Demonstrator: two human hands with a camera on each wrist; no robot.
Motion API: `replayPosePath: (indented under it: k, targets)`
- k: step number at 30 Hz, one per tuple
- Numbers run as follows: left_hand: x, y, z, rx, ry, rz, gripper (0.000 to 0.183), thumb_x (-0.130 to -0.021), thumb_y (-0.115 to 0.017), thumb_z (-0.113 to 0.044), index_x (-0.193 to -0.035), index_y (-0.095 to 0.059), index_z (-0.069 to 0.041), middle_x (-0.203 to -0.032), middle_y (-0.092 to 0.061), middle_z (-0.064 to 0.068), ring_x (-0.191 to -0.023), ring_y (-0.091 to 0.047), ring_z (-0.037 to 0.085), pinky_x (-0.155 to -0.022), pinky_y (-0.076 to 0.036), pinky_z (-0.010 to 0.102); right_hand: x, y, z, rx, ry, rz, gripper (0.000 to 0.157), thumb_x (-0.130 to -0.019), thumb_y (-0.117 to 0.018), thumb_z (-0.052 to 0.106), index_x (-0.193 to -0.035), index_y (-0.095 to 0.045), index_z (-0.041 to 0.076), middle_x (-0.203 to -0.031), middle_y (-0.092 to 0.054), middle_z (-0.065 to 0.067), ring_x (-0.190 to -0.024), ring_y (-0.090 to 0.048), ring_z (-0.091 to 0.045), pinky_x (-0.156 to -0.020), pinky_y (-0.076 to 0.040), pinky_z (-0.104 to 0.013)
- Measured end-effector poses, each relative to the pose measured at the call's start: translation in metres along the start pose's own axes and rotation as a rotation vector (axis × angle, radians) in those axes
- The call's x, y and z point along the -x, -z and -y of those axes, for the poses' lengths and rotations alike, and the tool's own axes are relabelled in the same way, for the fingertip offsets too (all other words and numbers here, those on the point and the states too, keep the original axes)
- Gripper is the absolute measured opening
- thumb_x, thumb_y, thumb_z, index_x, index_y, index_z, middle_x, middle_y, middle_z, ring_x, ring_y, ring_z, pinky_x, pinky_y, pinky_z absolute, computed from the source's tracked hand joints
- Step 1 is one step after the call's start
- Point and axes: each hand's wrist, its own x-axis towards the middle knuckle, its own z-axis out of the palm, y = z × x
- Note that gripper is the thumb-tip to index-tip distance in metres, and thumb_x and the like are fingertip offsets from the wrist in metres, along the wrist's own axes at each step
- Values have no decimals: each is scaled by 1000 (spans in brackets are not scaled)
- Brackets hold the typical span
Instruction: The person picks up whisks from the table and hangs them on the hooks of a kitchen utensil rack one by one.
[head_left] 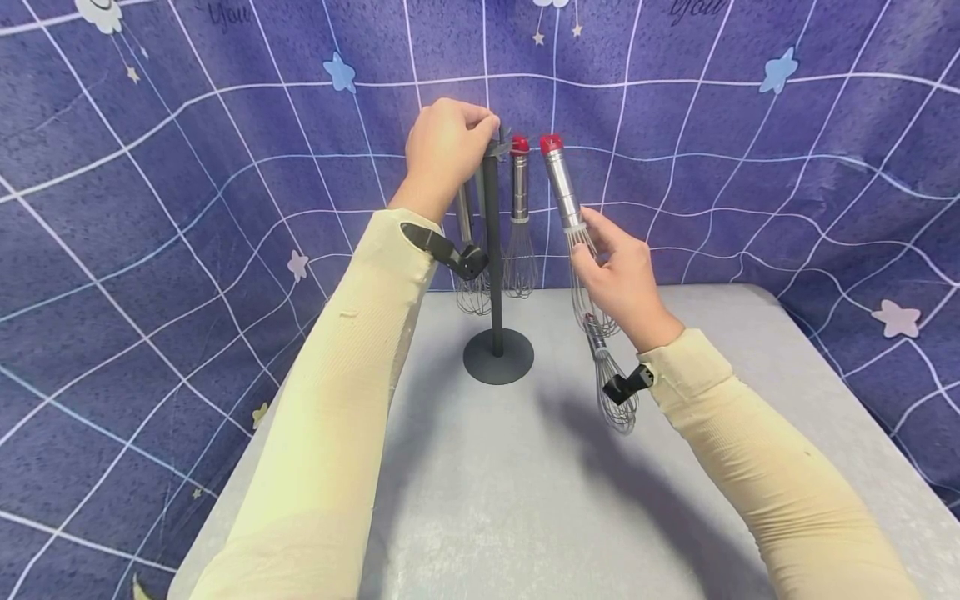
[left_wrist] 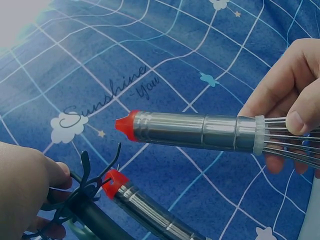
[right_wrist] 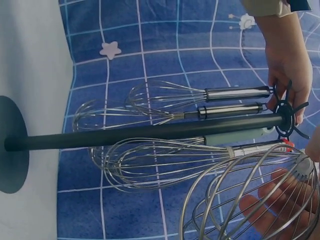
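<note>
My left hand (head_left: pixel 448 148) grips the hooked top of a dark upright stand (head_left: pixel 492 250), its fingertips among the hooks (left_wrist: pixel 85 187). In my right hand (head_left: pixel 624 271) is a steel whisk (head_left: pixel 561 187), pinched by its wires just below the handle. That whisk stands nearly upright, red cap up, to the right of the stand and apart from the hooks. Another red-capped whisk (head_left: pixel 521 187) hangs from the stand between the two hands. Several more whisks hang there in the right wrist view, among them one with a pale green handle (right_wrist: pixel 237 136).
A smaller whisk (head_left: pixel 615 383) lies on the grey table (head_left: pixel 480 500), below the right hand and right of the stand's round base (head_left: pixel 498 367). Behind the table hangs a blue cloth (head_left: pixel 675 125) with white grid lines and stars.
</note>
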Motion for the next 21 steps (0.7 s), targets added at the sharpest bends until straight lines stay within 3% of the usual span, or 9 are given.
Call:
replayPosePath:
  k: [21]
  targets:
    - [2,1,-3,-10,-6,-10,29,-101,-55,-43,-120,-76,-35,-120,-72,-15,-105,-64,11,-93,-47,36,-1,-10,-2,-7,22,50,45,-93,-59,11,-137,-64,19,-87,-71,1,-64,-59,-13,-55,-44,-26]
